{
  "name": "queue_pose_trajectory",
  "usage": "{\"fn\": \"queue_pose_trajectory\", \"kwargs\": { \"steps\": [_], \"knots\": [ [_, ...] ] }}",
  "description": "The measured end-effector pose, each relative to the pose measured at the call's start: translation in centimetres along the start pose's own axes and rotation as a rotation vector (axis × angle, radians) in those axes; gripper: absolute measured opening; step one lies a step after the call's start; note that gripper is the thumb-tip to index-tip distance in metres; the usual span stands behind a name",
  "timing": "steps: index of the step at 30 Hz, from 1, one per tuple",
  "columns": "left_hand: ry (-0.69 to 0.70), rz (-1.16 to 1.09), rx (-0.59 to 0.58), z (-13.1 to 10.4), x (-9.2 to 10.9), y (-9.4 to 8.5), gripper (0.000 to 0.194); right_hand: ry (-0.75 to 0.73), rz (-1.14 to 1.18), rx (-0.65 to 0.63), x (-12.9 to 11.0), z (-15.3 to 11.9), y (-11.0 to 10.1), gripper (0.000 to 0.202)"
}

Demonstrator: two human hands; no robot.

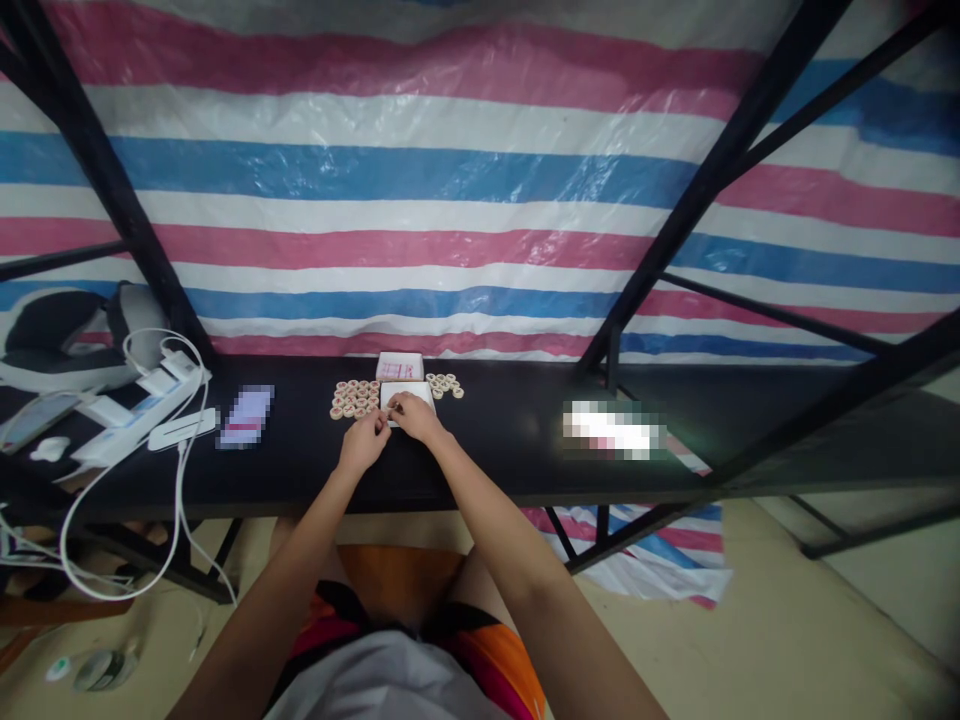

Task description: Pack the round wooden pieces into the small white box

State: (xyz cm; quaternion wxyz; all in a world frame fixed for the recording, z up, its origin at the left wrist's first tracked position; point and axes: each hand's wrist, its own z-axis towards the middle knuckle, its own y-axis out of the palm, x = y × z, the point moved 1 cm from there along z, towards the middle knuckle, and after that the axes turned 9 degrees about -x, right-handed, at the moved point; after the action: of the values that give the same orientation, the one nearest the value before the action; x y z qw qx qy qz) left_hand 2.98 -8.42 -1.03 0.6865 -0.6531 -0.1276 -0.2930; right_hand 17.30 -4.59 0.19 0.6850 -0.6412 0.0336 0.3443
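Several round, cream-coloured xiangqi pieces with reddish markings lie in tight rows on the black desk. Over to the right is a smaller group of similar pieces. Between the groups sits a small white box, and a white box part with red print, perhaps its lid, lies just behind. My left hand is at the box's front left corner with its fingers pinched together. My right hand reaches over the box, fingers bent and closed, the tips close to the left ones. Whatever is between the fingertips is too small to make out.
On the left are a phone, a white power strip with looping cables and a grey neck pillow. A bright blurred-out screen lies on the right. Black metal posts frame the desk before a striped sheet.
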Motion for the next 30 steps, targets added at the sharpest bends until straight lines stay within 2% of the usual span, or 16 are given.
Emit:
{"fn": "queue_pose_trajectory", "kwargs": {
  "steps": [6, 11, 17, 22, 30],
  "knots": [
    [-0.011, 0.002, -0.003, -0.1, 0.2, -0.1, 0.011, 0.088, -0.037, 0.012, 0.1, 0.2, -0.3, 0.015],
    [0.005, -0.001, 0.003, 0.0, 0.0, 0.0, 0.01, 0.075, -0.129, 0.021, -0.4, 0.8, -0.4, 0.019],
    [0.011, 0.007, 0.008, 0.0, -0.1, 0.1, 0.008, 0.094, -0.207, -0.078, -1.0, 2.0, -0.5, 0.021],
    [0.016, 0.002, 0.004, 0.0, 0.0, 0.0, 0.009, 0.121, -0.23, -0.148, -0.7, 1.8, -0.8, 0.021],
    [0.014, 0.012, -0.002, -0.1, 0.0, 0.0, 0.011, 0.034, -0.234, -0.136, -0.4, 0.7, -1.3, 0.034]
  ]
}}
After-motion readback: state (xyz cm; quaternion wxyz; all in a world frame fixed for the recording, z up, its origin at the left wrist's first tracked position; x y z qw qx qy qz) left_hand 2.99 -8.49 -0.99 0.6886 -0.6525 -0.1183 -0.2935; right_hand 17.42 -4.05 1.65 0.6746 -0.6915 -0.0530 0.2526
